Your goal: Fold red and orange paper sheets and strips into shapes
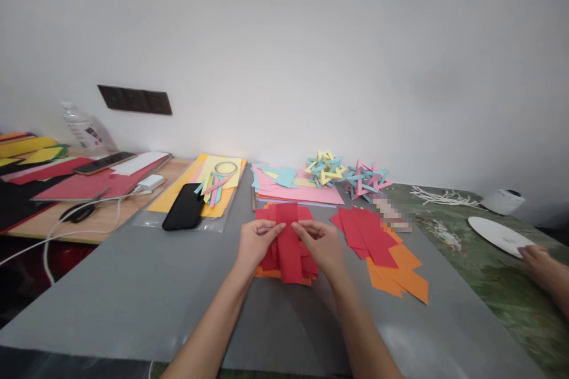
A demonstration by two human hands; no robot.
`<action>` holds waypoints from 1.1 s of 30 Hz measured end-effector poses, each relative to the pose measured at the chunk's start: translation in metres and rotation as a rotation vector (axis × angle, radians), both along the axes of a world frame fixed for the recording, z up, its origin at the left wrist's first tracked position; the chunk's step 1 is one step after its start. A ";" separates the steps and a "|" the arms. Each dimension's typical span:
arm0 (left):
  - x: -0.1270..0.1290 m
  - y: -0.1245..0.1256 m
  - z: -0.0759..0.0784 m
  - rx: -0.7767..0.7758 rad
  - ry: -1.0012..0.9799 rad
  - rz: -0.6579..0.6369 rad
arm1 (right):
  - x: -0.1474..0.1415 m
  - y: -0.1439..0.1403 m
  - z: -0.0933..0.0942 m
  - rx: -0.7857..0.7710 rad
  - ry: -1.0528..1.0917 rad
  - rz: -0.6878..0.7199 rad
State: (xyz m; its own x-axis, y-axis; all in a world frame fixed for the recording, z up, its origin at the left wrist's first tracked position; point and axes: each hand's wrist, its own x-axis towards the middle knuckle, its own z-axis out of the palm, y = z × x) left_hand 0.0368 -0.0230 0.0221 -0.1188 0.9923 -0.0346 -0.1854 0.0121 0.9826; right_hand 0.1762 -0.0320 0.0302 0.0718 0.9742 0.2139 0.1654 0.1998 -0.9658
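Presently, left hand (256,243) and right hand (323,244) pinch opposite edges of a red paper strip (290,253). Judged step: squaring it up; next move calls for even grip.

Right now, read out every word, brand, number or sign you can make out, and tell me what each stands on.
No text can be read.
Bottle by the wall: dark and reddish label marks, too small and blurred to read.
Red paper strip held by the left hand and right hand: no print visible.
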 end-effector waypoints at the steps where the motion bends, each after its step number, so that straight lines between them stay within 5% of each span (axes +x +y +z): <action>1: 0.000 0.000 0.000 0.004 -0.001 0.007 | 0.000 0.000 0.000 -0.025 0.010 -0.002; 17: 0.000 0.003 -0.008 -0.034 -0.002 -0.025 | 0.003 0.001 -0.001 0.076 -0.076 0.088; 25: 0.000 -0.001 -0.003 -0.031 -0.088 -0.055 | 0.004 0.004 -0.005 -0.022 0.041 0.080; 33: 0.000 0.000 -0.007 -0.012 0.031 -0.124 | 0.001 0.000 0.001 0.098 -0.037 -0.023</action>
State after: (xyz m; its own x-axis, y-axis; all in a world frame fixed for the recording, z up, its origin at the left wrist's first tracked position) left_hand 0.0365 -0.0229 0.0150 0.0032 0.9990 -0.0445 -0.1515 0.0445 0.9875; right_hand 0.1775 -0.0319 0.0308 0.0839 0.9466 0.3114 0.2058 0.2893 -0.9349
